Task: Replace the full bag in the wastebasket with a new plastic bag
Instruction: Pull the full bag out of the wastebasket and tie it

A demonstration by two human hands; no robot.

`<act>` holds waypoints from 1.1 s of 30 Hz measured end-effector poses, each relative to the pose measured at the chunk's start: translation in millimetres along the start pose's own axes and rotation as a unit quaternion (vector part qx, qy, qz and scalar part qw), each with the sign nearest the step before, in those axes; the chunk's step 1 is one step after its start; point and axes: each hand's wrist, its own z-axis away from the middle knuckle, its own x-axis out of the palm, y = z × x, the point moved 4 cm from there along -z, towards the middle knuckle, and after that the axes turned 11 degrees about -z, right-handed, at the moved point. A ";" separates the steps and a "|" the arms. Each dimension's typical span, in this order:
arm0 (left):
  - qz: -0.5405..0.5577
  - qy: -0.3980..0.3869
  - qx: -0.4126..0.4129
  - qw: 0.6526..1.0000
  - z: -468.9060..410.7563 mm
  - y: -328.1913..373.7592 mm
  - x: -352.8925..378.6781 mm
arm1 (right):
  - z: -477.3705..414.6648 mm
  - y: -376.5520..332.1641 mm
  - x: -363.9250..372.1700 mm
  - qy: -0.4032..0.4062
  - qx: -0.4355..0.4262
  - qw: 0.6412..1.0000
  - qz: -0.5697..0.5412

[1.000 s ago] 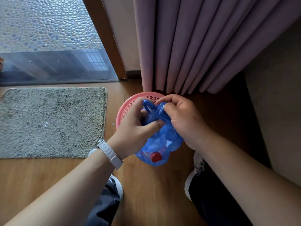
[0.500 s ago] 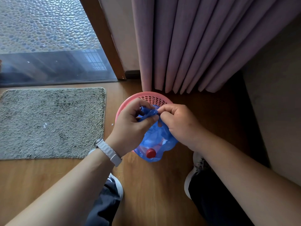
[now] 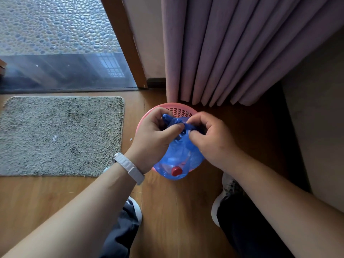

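Note:
A full blue plastic bag (image 3: 181, 157) hangs over the pink perforated wastebasket (image 3: 176, 108) on the wooden floor. Through the thin plastic a bottle with a red cap (image 3: 176, 171) shows near the bag's bottom. My left hand (image 3: 155, 135) pinches one twisted end of the bag's top. My right hand (image 3: 210, 138) grips the other end, close beside it. The two blue ends cross between my thumbs. Most of the basket is hidden behind my hands and the bag.
A grey shaggy mat (image 3: 61, 135) lies to the left. Purple curtains (image 3: 242, 49) hang just behind the basket, with a wall (image 3: 316, 118) at the right and a glass door (image 3: 61, 71) at the back left. My two shoes (image 3: 226, 198) stand near the basket.
Both hands have drawn the bag's top ends tighter and crossed them, with the right hand shifting slightly right. The bag stays over the basket.

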 end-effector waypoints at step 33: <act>-0.045 -0.033 0.056 0.997 3.5 2.9 -1.1 | 4.5 -3.5 -4.5 -0.064 -0.047 0.994 0.075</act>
